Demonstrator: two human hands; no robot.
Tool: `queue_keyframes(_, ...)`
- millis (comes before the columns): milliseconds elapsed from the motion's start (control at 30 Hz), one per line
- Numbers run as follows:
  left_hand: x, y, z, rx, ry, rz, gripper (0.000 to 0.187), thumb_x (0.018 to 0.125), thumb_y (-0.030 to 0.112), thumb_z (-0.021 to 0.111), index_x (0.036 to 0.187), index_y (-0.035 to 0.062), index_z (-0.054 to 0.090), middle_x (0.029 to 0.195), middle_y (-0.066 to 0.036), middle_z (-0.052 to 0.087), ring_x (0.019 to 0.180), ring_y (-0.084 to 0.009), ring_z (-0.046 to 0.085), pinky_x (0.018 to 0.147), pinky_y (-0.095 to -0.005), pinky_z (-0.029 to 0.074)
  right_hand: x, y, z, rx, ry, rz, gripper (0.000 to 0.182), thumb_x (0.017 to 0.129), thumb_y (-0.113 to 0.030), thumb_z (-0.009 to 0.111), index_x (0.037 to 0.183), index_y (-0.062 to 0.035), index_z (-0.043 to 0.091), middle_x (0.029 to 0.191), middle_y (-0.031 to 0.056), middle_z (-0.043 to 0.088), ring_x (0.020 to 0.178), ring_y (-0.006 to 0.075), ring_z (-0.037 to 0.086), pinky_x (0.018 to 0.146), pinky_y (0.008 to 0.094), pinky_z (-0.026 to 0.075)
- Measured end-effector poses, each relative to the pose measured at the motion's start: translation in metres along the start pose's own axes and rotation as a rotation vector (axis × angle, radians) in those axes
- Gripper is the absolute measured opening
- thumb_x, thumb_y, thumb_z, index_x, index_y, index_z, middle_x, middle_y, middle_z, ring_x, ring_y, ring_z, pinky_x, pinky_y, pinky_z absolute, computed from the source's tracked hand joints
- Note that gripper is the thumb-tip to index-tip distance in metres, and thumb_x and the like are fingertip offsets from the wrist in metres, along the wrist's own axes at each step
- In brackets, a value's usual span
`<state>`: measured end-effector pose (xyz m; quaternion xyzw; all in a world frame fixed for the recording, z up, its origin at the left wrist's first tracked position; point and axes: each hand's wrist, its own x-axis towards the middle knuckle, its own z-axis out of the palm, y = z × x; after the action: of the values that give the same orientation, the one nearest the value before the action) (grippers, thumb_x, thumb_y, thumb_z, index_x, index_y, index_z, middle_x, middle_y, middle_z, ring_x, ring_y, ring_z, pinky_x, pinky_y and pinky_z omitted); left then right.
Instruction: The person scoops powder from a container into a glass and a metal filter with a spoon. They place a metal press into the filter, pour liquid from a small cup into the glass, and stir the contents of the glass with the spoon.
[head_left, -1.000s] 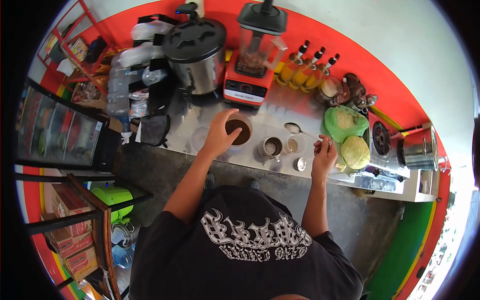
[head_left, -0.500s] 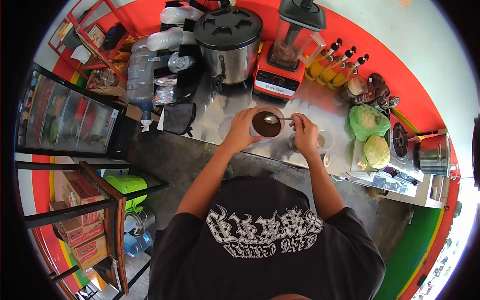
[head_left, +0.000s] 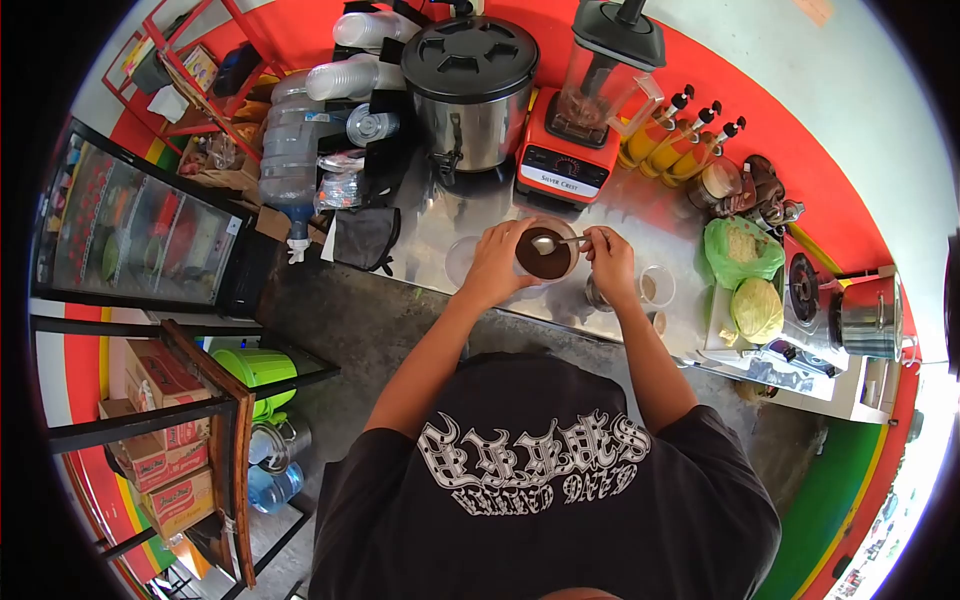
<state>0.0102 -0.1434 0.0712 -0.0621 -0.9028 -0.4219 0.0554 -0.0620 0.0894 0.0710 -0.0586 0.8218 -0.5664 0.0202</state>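
My left hand (head_left: 497, 265) is wrapped round the left side of a round tub (head_left: 572, 262) of dark brown powder (head_left: 545, 264). Between the fingers of my right hand (head_left: 612, 262) is the handle of a metal spoon (head_left: 545, 243), its bowl inside the tub's mouth, over the powder. A clear plastic cup (head_left: 656, 286) with a little pale content stands right of my right hand. Below that hand a metal container (head_left: 596, 295) is partly hidden. Left of my left hand lies a clear round lid or cup (head_left: 461, 260).
Behind the tub stand a red blender (head_left: 566, 160) and a steel urn (head_left: 470, 100). Syrup bottles (head_left: 665, 150) with pumps, a green bag (head_left: 742, 248) and a stove (head_left: 803, 288) are on the right. A black cloth pouch (head_left: 364, 238) lies left, near the counter edge.
The whole view has shifted slightly, so things appear a little further right and lower. Both hands keep hold of the tub and spoon; the spoon bowl sits slightly lower in the tub.
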Motion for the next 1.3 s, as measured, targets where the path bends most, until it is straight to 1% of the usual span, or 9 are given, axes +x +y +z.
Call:
queue_keyframes(133, 0.003, 0.0, -0.001, -0.015, -0.019, 0.013, 0.112, 0.062, 0.016, 0.1, 0.159, 0.019, 0.045, 0.152, -0.012, 0.053, 0.144, -0.0368, 0.046, 0.119, -0.0487, 0.039, 0.006, 0.004, 0.003, 0.036, -0.01, 0.067, 0.029, 0.109, -0.016, 0.055, 0.105, 0.0053, 0.074, 0.078, 0.009, 0.073, 0.067, 0.0131, 0.062, 0.064, 0.0317, 0.052)
queue_keyframes(467, 0.018, -0.003, -0.002, 0.011, -0.059, -0.006, 0.114, 0.064, 0.014, 0.1, 0.161, 0.0196, 0.042, 0.157, -0.01, 0.051, 0.146, -0.0348, 0.045, 0.119, -0.0503, 0.037, 0.021, 0.005, 0.002, 0.126, 0.054, 0.184, 0.028, 0.108, -0.015, 0.053, 0.103, 0.0042, 0.073, 0.077, 0.0087, 0.072, 0.064, 0.0112, 0.061, 0.061, 0.029, 0.05)
queue_keyframes(533, 0.019, -0.004, -0.001, -0.006, -0.028, 0.012, 0.114, 0.064, 0.017, 0.1, 0.162, 0.0192, 0.041, 0.156, -0.011, 0.051, 0.147, -0.036, 0.044, 0.119, -0.0512, 0.036, 0.018, 0.002, -0.005, 0.274, 0.063, 0.274, 0.028, 0.11, -0.017, 0.052, 0.105, 0.0026, 0.072, 0.078, 0.0074, 0.071, 0.063, 0.0103, 0.058, 0.059, 0.027, 0.047)
queue_keyframes(733, 0.02, 0.017, -0.002, 0.025, 0.025, 0.065, 0.11, 0.065, 0.024, 0.1, 0.16, 0.0179, 0.043, 0.154, -0.012, 0.052, 0.146, -0.0365, 0.044, 0.12, -0.0531, 0.034, 0.005, -0.007, -0.03, 0.527, 0.109, 0.352, 0.029, 0.113, -0.02, 0.052, 0.11, 0.0032, 0.069, 0.082, 0.007, 0.068, 0.066, 0.0103, 0.056, 0.057, 0.0254, 0.044)
queue_keyframes(933, 0.032, 0.037, 0.005, -0.031, -0.006, 0.177, 0.106, 0.067, 0.024, 0.099, 0.158, 0.0191, 0.046, 0.154, -0.01, 0.051, 0.147, -0.0344, 0.042, 0.121, -0.0519, 0.031, -0.024, -0.017, -0.069, 0.666, 0.247, 0.328, 0.027, 0.113, -0.019, 0.052, 0.11, 0.0031, 0.068, 0.082, 0.0076, 0.066, 0.066, 0.0114, 0.055, 0.058, 0.0262, 0.044)
queue_keyframes(1067, 0.036, 0.045, 0.027, -0.02, -0.053, 0.217, 0.101, 0.068, 0.024, 0.098, 0.155, 0.0197, 0.049, 0.155, -0.009, 0.051, 0.149, -0.0341, 0.041, 0.12, -0.0524, 0.029, -0.052, -0.017, -0.099, 0.591, 0.363, 0.302, 0.027, 0.114, -0.019, 0.052, 0.109, 0.0017, 0.069, 0.081, 0.0066, 0.066, 0.065, 0.0104, 0.055, 0.058, 0.0253, 0.043)
queue_keyframes(1133, 0.037, 0.049, 0.039, 0.07, -0.116, 0.307, 0.091, 0.07, 0.027, 0.097, 0.15, 0.0195, 0.055, 0.155, -0.008, 0.048, 0.154, -0.0321, 0.035, 0.12, -0.0537, 0.028, -0.068, -0.014, -0.11, 0.535, 0.4, 0.291, 0.027, 0.114, -0.02, 0.052, 0.109, 0.0011, 0.069, 0.08, 0.0057, 0.066, 0.065, 0.0094, 0.055, 0.057, 0.0247, 0.042)
queue_keyframes(1200, 0.037, 0.054, 0.05, 0.107, -0.148, 0.336, 0.086, 0.071, 0.028, 0.096, 0.147, 0.0195, 0.057, 0.156, -0.007, 0.047, 0.156, -0.0313, 0.032, 0.12, -0.0543, 0.028, -0.081, -0.009, -0.117, 0.473, 0.443, 0.254, 0.027, 0.115, -0.021, 0.053, 0.109, -0.0001, 0.069, 0.078, 0.0034, 0.066, 0.063, 0.0066, 0.053, 0.055, 0.023, 0.041)
queue_keyframes(1300, 0.037, 0.059, 0.067, 0.157, -0.21, 0.371, 0.079, 0.072, 0.032, 0.095, 0.142, 0.0187, 0.062, 0.158, -0.007, 0.044, 0.158, -0.0299, 0.027, 0.12, -0.0556, 0.027, -0.097, -0.002, -0.119, 0.352, 0.453, 0.268, 0.027, 0.114, -0.021, 0.053, 0.108, -0.0005, 0.07, 0.078, 0.0035, 0.067, 0.063, 0.0063, 0.054, 0.055, 0.0224, 0.041)
